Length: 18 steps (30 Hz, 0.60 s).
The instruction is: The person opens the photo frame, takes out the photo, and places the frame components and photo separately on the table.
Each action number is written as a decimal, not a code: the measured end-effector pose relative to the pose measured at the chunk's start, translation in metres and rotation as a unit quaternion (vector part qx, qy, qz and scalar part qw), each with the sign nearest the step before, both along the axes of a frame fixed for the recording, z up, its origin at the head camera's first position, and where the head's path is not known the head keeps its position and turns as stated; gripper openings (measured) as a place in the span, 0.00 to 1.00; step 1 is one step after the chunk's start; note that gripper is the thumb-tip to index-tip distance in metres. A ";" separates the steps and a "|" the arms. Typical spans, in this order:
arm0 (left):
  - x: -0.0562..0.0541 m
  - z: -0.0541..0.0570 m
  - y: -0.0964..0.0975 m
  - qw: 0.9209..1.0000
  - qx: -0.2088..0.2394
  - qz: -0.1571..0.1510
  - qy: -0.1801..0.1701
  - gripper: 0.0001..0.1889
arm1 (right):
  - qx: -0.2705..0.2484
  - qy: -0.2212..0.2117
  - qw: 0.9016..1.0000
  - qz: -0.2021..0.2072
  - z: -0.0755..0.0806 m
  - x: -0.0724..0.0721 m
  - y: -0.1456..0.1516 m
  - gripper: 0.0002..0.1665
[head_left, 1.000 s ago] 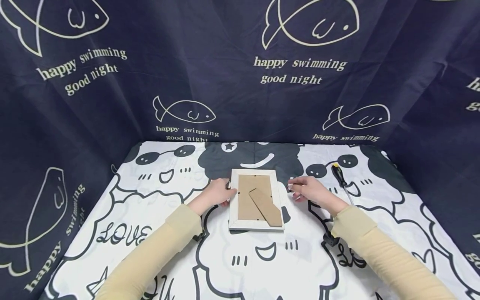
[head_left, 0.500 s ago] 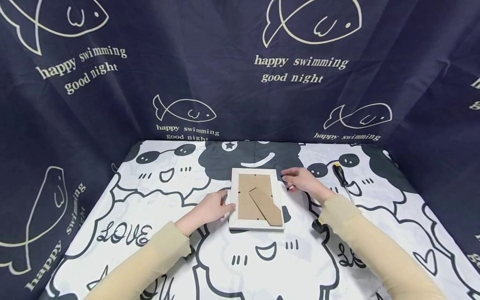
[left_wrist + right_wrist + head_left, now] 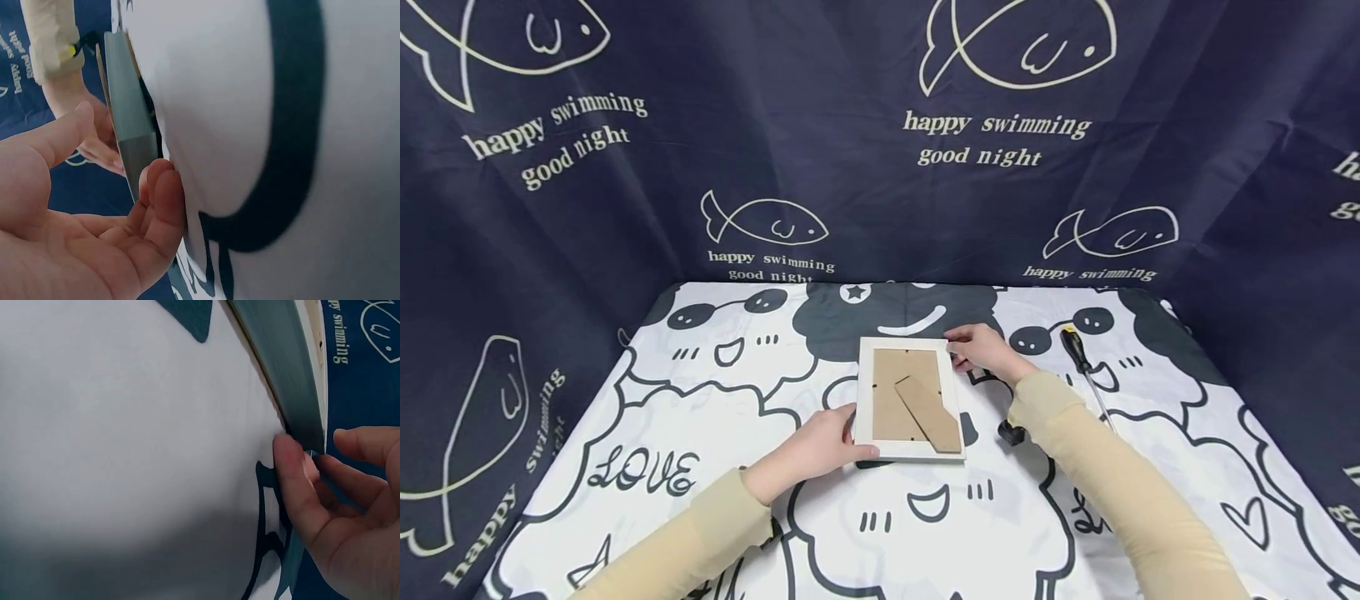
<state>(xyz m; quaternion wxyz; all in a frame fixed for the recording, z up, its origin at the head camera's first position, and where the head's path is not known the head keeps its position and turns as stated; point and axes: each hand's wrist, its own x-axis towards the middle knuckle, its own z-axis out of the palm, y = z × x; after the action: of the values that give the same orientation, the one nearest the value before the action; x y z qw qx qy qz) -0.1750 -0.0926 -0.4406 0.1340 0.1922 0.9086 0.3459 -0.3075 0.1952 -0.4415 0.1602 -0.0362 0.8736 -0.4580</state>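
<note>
A white picture frame (image 3: 865, 392) lies face down on the patterned cloth. Its back is a brown board (image 3: 887, 408) with a slanted easel stand (image 3: 928, 412). My left hand (image 3: 823, 442) is at the frame's near left corner, thumb spread over it; in the left wrist view the bent fingertips (image 3: 164, 187) are low at its edge. At the far right corner is my right hand (image 3: 981, 348). The right wrist view has its fingers (image 3: 290, 462) right by the frame's side (image 3: 287, 375), with the thumb held apart.
A screwdriver (image 3: 1077, 350) with a black and yellow handle lies on the cloth to the right, beyond the right forearm. Dark blue curtains (image 3: 865, 167) with fish drawings stand behind the table and at both sides.
My left hand has slid down the frame's left side to its near corner. My right hand has come left and away from me to the far right corner. The frame stays put.
</note>
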 end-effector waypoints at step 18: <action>0.010 -0.001 0.006 0.999 -0.023 -0.006 0.022 0.38 | 0.014 0.022 1.000 -0.012 -0.007 -0.007 -0.007 0.16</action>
<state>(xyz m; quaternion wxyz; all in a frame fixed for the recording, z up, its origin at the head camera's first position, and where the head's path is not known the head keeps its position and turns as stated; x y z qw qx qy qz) -0.1654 -0.0865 -0.4419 0.1205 0.2018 0.9179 0.3196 -0.3145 0.1881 -0.4487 0.1362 -0.0335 0.8834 -0.4471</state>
